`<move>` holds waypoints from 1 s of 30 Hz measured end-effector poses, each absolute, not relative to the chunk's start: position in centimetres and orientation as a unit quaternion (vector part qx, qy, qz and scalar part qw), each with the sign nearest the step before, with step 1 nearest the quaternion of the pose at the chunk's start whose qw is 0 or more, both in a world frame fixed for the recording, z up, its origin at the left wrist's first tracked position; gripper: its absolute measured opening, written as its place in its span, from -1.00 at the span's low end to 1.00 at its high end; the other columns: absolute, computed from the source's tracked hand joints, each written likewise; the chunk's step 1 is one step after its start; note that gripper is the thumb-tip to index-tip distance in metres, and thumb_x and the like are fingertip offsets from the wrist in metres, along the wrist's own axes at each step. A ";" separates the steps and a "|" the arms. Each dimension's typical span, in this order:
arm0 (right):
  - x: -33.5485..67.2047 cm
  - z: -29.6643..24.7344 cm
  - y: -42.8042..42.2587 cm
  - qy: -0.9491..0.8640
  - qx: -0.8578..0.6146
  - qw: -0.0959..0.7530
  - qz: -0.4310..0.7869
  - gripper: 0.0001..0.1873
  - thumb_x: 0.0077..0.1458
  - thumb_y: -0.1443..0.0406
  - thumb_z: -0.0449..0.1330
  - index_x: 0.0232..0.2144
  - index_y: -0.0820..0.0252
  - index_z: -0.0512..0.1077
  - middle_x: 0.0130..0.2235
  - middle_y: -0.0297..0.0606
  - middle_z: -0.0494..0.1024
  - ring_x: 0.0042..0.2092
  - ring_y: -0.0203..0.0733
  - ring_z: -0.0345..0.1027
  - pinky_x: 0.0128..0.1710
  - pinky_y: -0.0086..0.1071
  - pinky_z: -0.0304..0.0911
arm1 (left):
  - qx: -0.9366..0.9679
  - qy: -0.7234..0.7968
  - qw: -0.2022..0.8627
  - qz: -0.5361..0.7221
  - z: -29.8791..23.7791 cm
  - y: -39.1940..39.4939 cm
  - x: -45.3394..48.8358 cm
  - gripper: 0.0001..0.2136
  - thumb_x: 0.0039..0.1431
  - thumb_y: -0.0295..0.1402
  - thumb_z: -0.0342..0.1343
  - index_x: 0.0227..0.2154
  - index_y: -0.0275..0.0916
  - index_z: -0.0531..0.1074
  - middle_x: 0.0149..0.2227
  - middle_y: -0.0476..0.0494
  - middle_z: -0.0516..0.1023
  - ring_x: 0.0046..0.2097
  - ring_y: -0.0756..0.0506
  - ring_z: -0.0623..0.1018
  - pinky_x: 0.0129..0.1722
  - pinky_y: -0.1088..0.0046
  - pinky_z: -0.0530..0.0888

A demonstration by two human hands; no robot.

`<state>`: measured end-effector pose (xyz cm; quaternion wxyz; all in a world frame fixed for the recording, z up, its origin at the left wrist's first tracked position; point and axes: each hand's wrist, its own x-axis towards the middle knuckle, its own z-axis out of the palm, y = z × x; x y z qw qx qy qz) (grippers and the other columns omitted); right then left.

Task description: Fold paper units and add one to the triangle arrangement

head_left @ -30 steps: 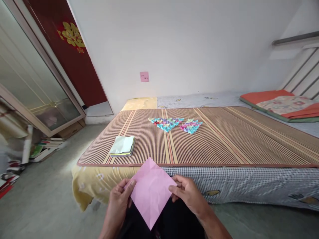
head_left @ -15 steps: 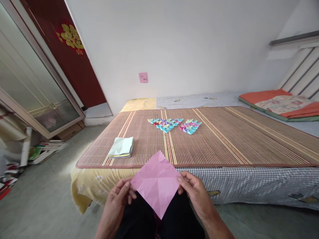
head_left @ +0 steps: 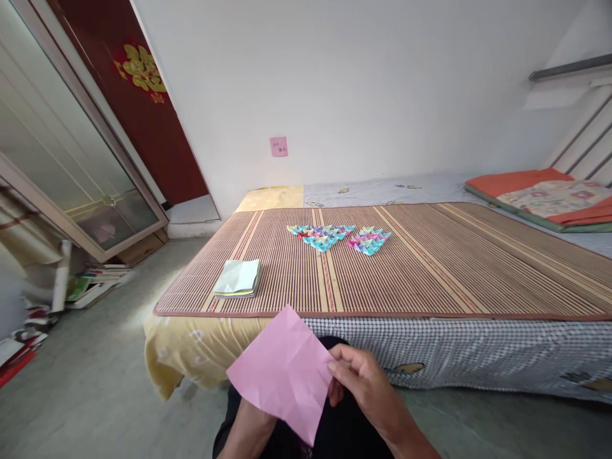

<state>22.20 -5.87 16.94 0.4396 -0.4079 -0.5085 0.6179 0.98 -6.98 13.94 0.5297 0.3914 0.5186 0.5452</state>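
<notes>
A square sheet of pink origami paper (head_left: 284,370) with crease lines is held over my lap, one corner pointing away from me. My right hand (head_left: 361,386) pinches its right corner between thumb and fingers. Behind the sheet is my left hand (head_left: 253,424); its fingers are hidden by the paper, and only the wrist and lower hand show. Farther off on the striped mat, folded paper pieces form two colourful clusters, a larger one (head_left: 321,237) and a smaller one (head_left: 369,241).
A stack of paper squares (head_left: 238,278) lies near the left front of the bamboo mat (head_left: 411,280), which covers the bed. A folded orange quilt (head_left: 535,194) is at the right. A pink note (head_left: 278,146) is stuck on the wall. Books lie on the floor at left.
My left hand has let go of the left corner and moved underneath the paper. The sheet has shifted left and down and turned slightly, with the right hand still pinching its corner.
</notes>
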 end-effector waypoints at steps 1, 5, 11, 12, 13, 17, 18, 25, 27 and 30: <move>22.1 16.9 -6.0 -0.514 -0.404 0.436 0.619 -0.58 0.21 -0.04 0.25 -0.40 0.20 0.48 -0.55 -0.32 0.55 -0.52 -0.23 0.45 -0.45 -0.40 0.29 | 0.400 0.518 0.514 0.555 14.3 -7.1 1.1 -0.65 -0.23 -0.16 0.53 -0.33 -0.12 0.67 -0.30 -0.24 0.71 0.01 -0.44 0.60 0.00 0.09 0.56; 21.9 16.7 -6.1 -0.526 -0.389 0.430 0.622 -0.60 0.25 0.00 0.23 -0.38 0.22 0.48 -0.50 -0.26 0.61 -0.51 -0.23 0.48 -0.45 -0.42 0.30 | 0.425 0.501 0.519 0.547 15.9 -7.0 1.6 -0.66 -0.16 -0.09 0.51 -0.39 -0.23 0.67 -0.34 -0.21 0.70 -0.24 -0.29 0.62 -0.19 0.24 0.57; 21.7 16.7 -6.0 -0.545 -0.390 0.413 0.617 -0.55 0.30 -0.04 0.18 -0.38 0.22 0.47 -0.51 -0.26 0.60 -0.52 -0.22 0.48 -0.46 -0.41 0.30 | 0.464 0.483 0.505 0.545 16.4 -6.2 1.3 -0.66 0.12 -0.08 0.38 -0.55 -0.26 0.63 -0.48 -0.18 0.64 -0.38 -0.14 0.55 -0.32 0.41 0.46; 21.7 16.8 -6.0 -0.547 -0.389 0.414 0.615 -0.53 0.31 -0.06 0.16 -0.38 0.22 0.48 -0.49 -0.24 0.60 -0.50 -0.21 0.49 -0.44 -0.39 0.32 | 0.461 0.487 0.502 0.547 16.4 -6.1 1.3 -0.65 0.14 -0.07 0.36 -0.57 -0.26 0.62 -0.50 -0.17 0.63 -0.40 -0.12 0.53 -0.33 0.42 0.45; 21.7 16.9 -5.9 -0.549 -0.386 0.419 0.612 -0.51 0.31 -0.09 0.16 -0.35 0.22 0.49 -0.45 -0.22 0.61 -0.46 -0.19 0.51 -0.40 -0.38 0.34 | 0.456 0.492 0.501 0.547 16.4 -6.1 1.4 -0.63 0.14 -0.07 0.35 -0.58 -0.26 0.61 -0.51 -0.16 0.63 -0.41 -0.11 0.52 -0.34 0.43 0.44; 21.4 17.3 -5.9 -0.549 -0.373 0.433 0.610 -0.51 0.17 -0.10 0.32 -0.16 0.21 0.54 -0.25 -0.16 0.65 -0.21 -0.07 0.56 -0.20 -0.29 0.42 | 0.440 0.502 0.517 0.535 16.8 -6.2 2.0 -0.59 0.11 -0.02 0.36 -0.63 -0.26 0.58 -0.54 -0.19 0.61 -0.44 -0.12 0.50 -0.38 0.43 0.42; 21.2 17.3 -5.9 -0.547 -0.375 0.433 0.611 -0.53 0.14 -0.08 0.35 -0.17 0.20 0.55 -0.25 -0.18 0.65 -0.21 -0.07 0.55 -0.19 -0.29 0.42 | 0.440 0.500 0.525 0.530 16.8 -6.3 2.1 -0.58 0.11 -0.01 0.35 -0.64 -0.26 0.57 -0.55 -0.18 0.60 -0.45 -0.11 0.49 -0.37 0.43 0.41; 20.5 16.0 -5.8 -0.550 -0.428 0.435 0.570 -0.56 0.17 -0.05 0.32 -0.47 0.17 0.41 -0.52 -0.36 0.44 -0.49 -0.26 0.33 -0.46 -0.42 0.26 | 0.418 0.510 0.498 0.563 16.6 -6.0 1.5 -0.49 0.14 0.04 0.32 -0.71 -0.24 0.45 -0.57 -0.09 0.48 -0.43 -0.07 0.42 -0.36 0.48 0.37; 20.8 15.8 -5.7 -0.556 -0.438 0.432 0.559 -0.54 0.18 -0.06 0.30 -0.48 0.16 0.38 -0.53 -0.37 0.41 -0.50 -0.27 0.30 -0.47 -0.42 0.23 | 0.399 0.508 0.482 0.593 16.8 -5.7 0.7 -0.50 0.15 0.04 0.31 -0.69 -0.24 0.45 -0.57 -0.06 0.46 -0.43 -0.06 0.40 -0.36 0.49 0.37; 21.4 16.1 -5.6 -0.559 -0.443 0.434 0.549 -0.53 0.19 -0.07 0.28 -0.48 0.16 0.37 -0.52 -0.37 0.39 -0.49 -0.27 0.28 -0.46 -0.42 0.22 | 0.350 0.483 0.498 0.630 17.6 -5.3 0.0 -0.59 0.14 0.02 0.34 -0.57 -0.23 0.53 -0.53 -0.03 0.49 -0.43 -0.05 0.42 -0.36 0.51 0.42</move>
